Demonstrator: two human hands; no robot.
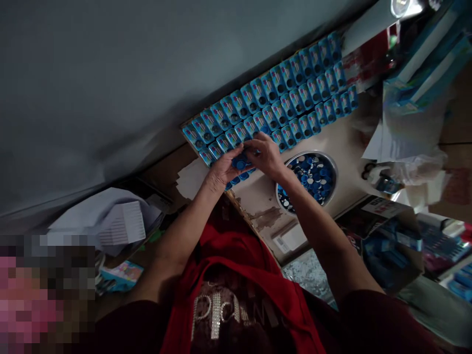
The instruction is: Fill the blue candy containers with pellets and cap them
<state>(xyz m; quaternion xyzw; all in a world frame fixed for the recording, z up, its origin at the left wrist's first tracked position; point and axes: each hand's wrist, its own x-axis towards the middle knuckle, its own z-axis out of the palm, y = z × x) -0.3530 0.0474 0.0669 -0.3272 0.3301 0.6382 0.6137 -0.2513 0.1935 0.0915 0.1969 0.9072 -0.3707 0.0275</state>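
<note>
My left hand (224, 169) is curled around several small round blue caps (240, 162) at the near edge of the rows. Right beside it, my right hand (266, 155) has its fingers bent together over the caps; what its fingertips pinch, if anything, is too small to make out. Several rows of small blue packs (254, 101), each with a dark round spot at one end, lie slanted across the table beyond and under my hands. To the right, a round metal bowl (335, 172) holds many blue and white caps, partly behind my right forearm.
Boxes with blue packs (387, 250) stand at the right, below clear plastic bags (409, 132). White paper (121, 221) lies at the left. A small white box (291, 239) sits near the table's front edge. A grey wall rises behind.
</note>
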